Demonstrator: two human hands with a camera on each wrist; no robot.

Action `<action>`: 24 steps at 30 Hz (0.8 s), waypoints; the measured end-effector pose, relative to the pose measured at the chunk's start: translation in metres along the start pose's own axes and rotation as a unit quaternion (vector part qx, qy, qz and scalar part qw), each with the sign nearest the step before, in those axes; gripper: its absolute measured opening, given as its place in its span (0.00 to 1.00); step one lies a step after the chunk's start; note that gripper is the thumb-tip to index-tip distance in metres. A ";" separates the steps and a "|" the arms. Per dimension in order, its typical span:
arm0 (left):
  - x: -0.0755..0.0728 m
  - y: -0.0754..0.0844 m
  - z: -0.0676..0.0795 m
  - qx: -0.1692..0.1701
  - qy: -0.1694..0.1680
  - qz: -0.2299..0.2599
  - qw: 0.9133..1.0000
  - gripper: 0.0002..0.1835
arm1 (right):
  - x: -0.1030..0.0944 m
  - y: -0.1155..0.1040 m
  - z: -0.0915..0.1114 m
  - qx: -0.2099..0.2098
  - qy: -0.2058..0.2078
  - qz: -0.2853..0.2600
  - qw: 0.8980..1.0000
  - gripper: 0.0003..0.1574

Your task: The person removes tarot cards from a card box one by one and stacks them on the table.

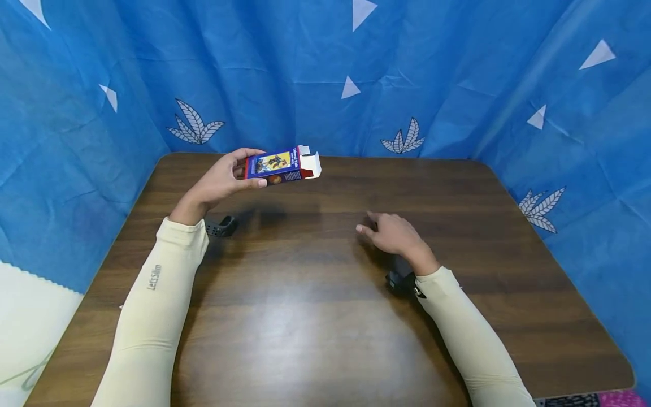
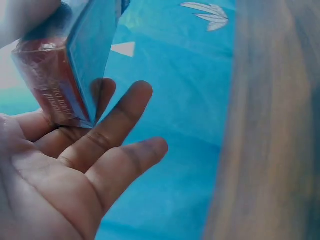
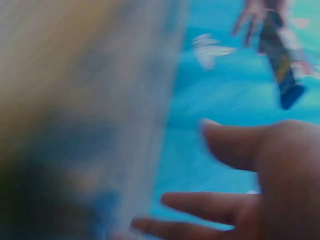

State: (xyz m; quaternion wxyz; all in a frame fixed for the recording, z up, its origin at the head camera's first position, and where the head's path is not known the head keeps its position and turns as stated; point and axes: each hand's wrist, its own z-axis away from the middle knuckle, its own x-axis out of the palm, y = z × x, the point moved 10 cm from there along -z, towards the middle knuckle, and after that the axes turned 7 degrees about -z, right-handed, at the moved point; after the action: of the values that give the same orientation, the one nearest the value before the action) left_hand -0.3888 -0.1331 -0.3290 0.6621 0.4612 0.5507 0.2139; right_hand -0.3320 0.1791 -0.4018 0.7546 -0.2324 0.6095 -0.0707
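My left hand (image 1: 218, 180) holds a small tarot card box (image 1: 273, 164) over the far left part of the table, thumb on the near side and fingers at the back. The box is blue with a yellow picture, and its white end flap (image 1: 311, 165) sticks out open towards the right. In the left wrist view, the red closed end of the box (image 2: 52, 87) faces the palm, while several fingers extend past it. My right hand (image 1: 399, 234) is over the table right of centre, holding nothing, its thumb and fingers apart. The right wrist view is blurred.
A brown wooden table (image 1: 285, 316) spreads beneath both arms. Blue curtains (image 1: 285, 73) with white triangles and leaf prints hang behind it and at both sides. Dark straps (image 1: 222, 226) sit at the wrists, and a dark wrist device (image 1: 400, 282) hangs under the right one.
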 end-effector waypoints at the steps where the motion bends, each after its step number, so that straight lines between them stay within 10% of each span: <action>1: -0.001 0.003 0.001 0.001 -0.001 -0.005 1.000 0.37 | -0.010 -0.009 0.001 -0.009 0.019 -0.055 0.998 0.39; 3: -0.002 0.009 0.005 0.002 -0.005 -0.030 1.000 0.38 | -0.033 -0.033 0.002 -0.058 0.065 -0.184 0.979 0.31; 8: 0.002 0.017 0.010 0.002 -0.030 -0.093 0.995 0.39 | -0.074 -0.092 0.002 -0.173 0.098 -0.464 0.863 0.19; 10: 0.004 0.017 0.011 0.004 -0.035 -0.106 0.994 0.40 | -0.073 -0.103 -0.008 -0.167 0.084 -0.521 0.833 0.18; 13: 0.005 0.017 0.011 0.010 -0.035 -0.113 0.993 0.40 | -0.057 -0.105 -0.030 -0.113 0.061 -0.554 0.822 0.18; 17: 0.007 0.020 0.010 0.028 -0.031 -0.117 0.992 0.40 | -0.025 -0.100 -0.049 -0.034 0.015 -0.545 0.838 0.16; 24: -0.001 0.025 0.010 0.033 -0.026 -0.112 0.993 0.40 | -0.002 -0.111 -0.056 -0.019 -0.033 -0.531 0.846 0.14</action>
State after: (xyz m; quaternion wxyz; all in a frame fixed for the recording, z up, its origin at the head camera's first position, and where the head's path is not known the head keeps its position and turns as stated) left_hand -0.3737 -0.1254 -0.3075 0.6804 0.4231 0.5885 0.1083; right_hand -0.3667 0.0671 -0.3598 0.6170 -0.5370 0.3685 -0.4417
